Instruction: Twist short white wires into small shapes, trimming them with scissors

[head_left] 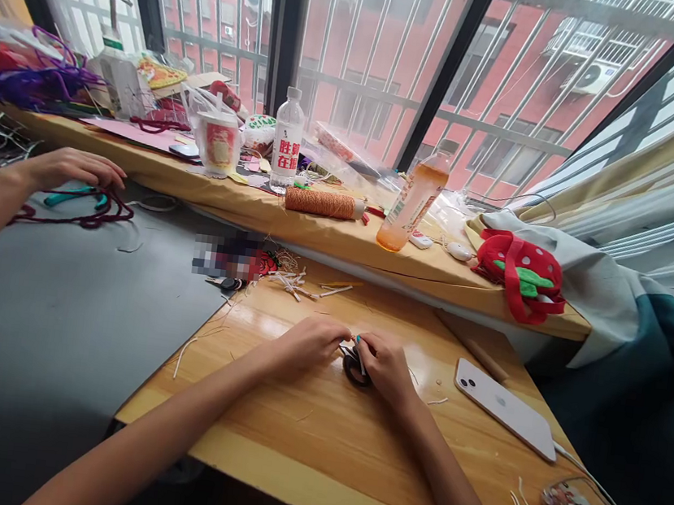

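In the middle of the wooden table (273, 417), my left hand (314, 343) and my right hand (387, 372) meet with fingertips nearly touching. Both are closed in a pinch. Between them is something small and thin, perhaps the end of a cord, too fine to name. A short white strip (362, 362) shows beside the right fingers. Just under the hands lies a black looped object (354, 369), which looks like scissors handles and is partly covered by my right hand. White cord pieces (293, 281) are scattered beyond the hands.
Another person's hand (80, 169) is over dark red cord (93, 210) at left, above the grey mat (69, 334). A phone (505, 408) lies right. The sill holds an orange thread spool (324, 204), a water bottle (287, 144) and a tea bottle (414, 200).
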Tool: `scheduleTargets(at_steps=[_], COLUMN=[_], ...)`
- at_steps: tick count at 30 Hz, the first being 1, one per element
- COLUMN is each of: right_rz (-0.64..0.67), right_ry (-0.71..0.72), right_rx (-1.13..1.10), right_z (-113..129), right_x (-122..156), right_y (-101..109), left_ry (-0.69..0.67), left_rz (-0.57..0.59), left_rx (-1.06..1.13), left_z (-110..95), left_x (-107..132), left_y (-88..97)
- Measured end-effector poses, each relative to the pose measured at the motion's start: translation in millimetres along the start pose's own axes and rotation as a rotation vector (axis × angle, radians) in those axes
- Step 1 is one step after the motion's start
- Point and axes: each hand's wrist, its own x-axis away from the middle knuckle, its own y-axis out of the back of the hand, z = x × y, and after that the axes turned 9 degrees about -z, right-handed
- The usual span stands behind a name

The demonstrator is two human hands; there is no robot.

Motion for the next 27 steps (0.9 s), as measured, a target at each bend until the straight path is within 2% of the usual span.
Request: scheduleTargets(at_steps=[7,13,19,23,27], right_rz=[-0.029,-0.033,-0.037,-0.048,-0.05], right_ry=[0.024,-0.002,0.004,-0.064,-0.166], right_rx=[0.069,0.101,0.128,0.047,-0.166], right_z=[0.0,2.2,1.3,3.6,5.4], right_x=[0.5,-0.3,1.7,0.9,-2.2], right_y=[-7.3,-8.6,-10.4,-7.9,-2.0], left_ry=[0.094,0.139,0.125,0.098,0.093], left_rz=[0.017,0.008,0.012,0.014,-0.006], left_rx=[0.231,0.29,0.285,0.273,0.273], left_z=[-3.3,-3.9,-2.3,-3.1,-3.6], left_x=[-2.1,-1.4,0.6,0.6,0.6], left_y=[-1.6,-3.2,-8.3,-8.0,-6.8])
